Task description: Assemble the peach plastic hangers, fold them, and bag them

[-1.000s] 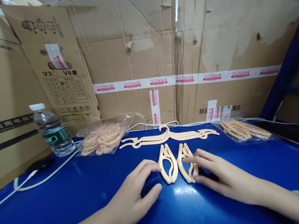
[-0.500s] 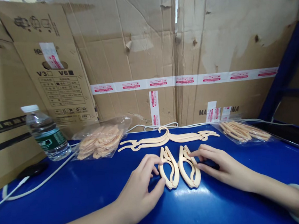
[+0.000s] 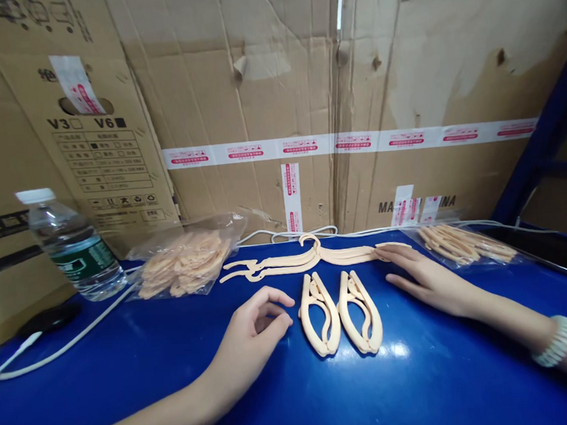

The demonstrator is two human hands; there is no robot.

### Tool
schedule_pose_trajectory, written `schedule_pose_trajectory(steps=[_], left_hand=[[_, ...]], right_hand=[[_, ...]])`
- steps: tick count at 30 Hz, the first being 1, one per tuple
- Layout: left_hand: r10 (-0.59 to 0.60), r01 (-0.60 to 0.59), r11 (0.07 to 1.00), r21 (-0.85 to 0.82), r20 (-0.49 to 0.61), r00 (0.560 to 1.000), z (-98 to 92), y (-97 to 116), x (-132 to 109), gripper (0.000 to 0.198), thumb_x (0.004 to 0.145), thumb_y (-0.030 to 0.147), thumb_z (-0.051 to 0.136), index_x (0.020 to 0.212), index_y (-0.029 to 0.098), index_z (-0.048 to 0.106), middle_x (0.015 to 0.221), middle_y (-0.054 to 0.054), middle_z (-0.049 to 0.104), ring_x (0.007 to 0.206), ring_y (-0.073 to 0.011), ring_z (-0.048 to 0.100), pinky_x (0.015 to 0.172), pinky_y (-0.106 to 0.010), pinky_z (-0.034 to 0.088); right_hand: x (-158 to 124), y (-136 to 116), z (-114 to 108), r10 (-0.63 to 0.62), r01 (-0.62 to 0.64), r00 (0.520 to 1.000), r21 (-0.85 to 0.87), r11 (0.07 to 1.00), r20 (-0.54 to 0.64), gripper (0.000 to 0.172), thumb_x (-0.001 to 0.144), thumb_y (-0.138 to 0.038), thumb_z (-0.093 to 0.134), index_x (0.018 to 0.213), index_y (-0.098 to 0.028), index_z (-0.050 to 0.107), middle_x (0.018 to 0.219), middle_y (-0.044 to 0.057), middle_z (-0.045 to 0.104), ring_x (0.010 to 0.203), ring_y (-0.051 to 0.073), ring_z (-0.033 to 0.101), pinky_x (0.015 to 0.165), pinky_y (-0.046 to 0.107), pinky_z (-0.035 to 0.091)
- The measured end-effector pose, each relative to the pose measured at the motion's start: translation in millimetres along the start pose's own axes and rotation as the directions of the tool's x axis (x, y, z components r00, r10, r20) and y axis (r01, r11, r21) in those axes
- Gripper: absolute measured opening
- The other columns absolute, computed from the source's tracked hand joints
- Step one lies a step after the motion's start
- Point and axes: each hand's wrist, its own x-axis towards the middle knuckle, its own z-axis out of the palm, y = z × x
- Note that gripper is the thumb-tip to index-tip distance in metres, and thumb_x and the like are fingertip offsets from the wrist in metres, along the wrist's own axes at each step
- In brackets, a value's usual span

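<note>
Two folded beige plastic hangers lie side by side on the blue table: the left folded hanger [image 3: 309, 329] and the right folded hanger [image 3: 374, 320]. Behind them an unfolded hanger [image 3: 288, 262] lies flat, its hook pointing away from me. My left hand [image 3: 258, 324] hovers just left of the folded pair, fingers curled and apart, holding nothing. Over the right end of the unfolded hanger reaches my right hand [image 3: 425, 276], fingers stretched out and covering part of that arm. Whether its fingertips touch the hanger I cannot tell.
A clear bag of beige hanger pieces [image 3: 183, 261] lies at the back left, another bag [image 3: 465, 244] at the back right. Beside them are a water bottle [image 3: 75, 247], a black device on a white cable [image 3: 49, 319] and a dark flat device [image 3: 550, 255]. Cardboard [image 3: 234, 98] walls the back.
Both hands have drawn off the folded hangers. My left hand moved slightly left, my right hand moved right and back to the unfolded hanger's end. The view has shifted slightly.
</note>
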Motion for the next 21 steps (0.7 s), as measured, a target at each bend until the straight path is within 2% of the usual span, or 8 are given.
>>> schedule_pose_trajectory(steps=[3,6,10,14,18,21], left_hand=[[-0.037,0.037,0.999,-0.007,-0.004,0.999,0.1,1.2,0.6,0.019,0.075,0.032,0.058,0.089,0.019,0.057,0.074,-0.001,0.062,0.072,-0.0168,0.058,0.065,-0.028,0.043],[-0.054,0.054,0.999,-0.009,-0.007,0.999,0.6,1.9,1.0,0.021,0.072,0.033,0.059,0.088,0.018,0.058,0.074,-0.001,0.062,0.073,-0.0173,0.058,0.067,-0.028,0.041],[-0.043,0.043,0.999,-0.011,-0.015,0.999,1.1,0.5,1.9,0.022,0.071,0.033,0.059,0.087,0.018,0.058,0.072,-0.001,0.062,0.072,-0.0178,0.057,0.067,-0.029,0.041],[-0.038,0.037,0.999,-0.025,-0.022,0.999,1.1,-1.6,2.7,0.021,0.072,0.032,0.059,0.087,0.019,0.058,0.072,0.000,0.061,0.069,-0.0166,0.056,0.064,-0.028,0.039],[-0.033,0.032,0.999,-0.027,-0.051,0.998,0.4,-1.1,3.1,0.020,0.072,0.032,0.059,0.087,0.018,0.058,0.070,0.000,0.062,0.071,-0.0172,0.057,0.066,-0.028,0.039],[-0.027,0.024,0.999,-0.038,-0.078,0.997,-0.6,-0.7,3.5,0.018,0.072,0.030,0.059,0.086,0.018,0.059,0.071,-0.001,0.063,0.075,-0.0188,0.060,0.070,-0.030,0.040]], right_hand=[[0.3,3.2,3.9,-0.001,0.003,0.996,-0.034,0.999,0.086,0.058,0.098,-0.046,0.036,0.145,-0.012,0.035,0.150,0.016,0.036,0.140,0.032,0.027,0.113,0.054,0.027],[1.4,5.8,5.8,0.012,-0.006,0.995,-0.064,0.998,0.100,0.055,0.098,-0.046,0.035,0.142,-0.013,0.041,0.146,0.016,0.042,0.137,0.033,0.032,0.112,0.056,0.026],[2.6,8.7,6.0,-0.014,0.014,1.000,-0.033,0.999,-0.004,0.041,0.097,-0.039,0.042,0.127,-0.015,0.056,0.131,0.016,0.056,0.125,0.033,0.047,0.105,0.055,0.036],[3.4,8.7,5.7,-0.053,0.061,0.992,0.068,0.996,-0.116,0.028,0.094,-0.030,0.044,0.107,-0.017,0.065,0.107,0.014,0.065,0.103,0.029,0.060,0.091,0.047,0.048],[4.7,4.4,5.3,-0.015,0.038,0.988,0.147,0.988,-0.154,0.025,0.092,-0.033,0.047,0.085,-0.018,0.065,0.086,0.011,0.064,0.082,0.026,0.062,0.074,0.040,0.052],[5.5,0.5,3.4,0.033,-0.002,0.984,0.177,0.984,-0.175,0.024,0.090,-0.036,0.049,0.079,-0.019,0.061,0.080,0.008,0.063,0.073,0.024,0.061,0.066,0.037,0.050]])
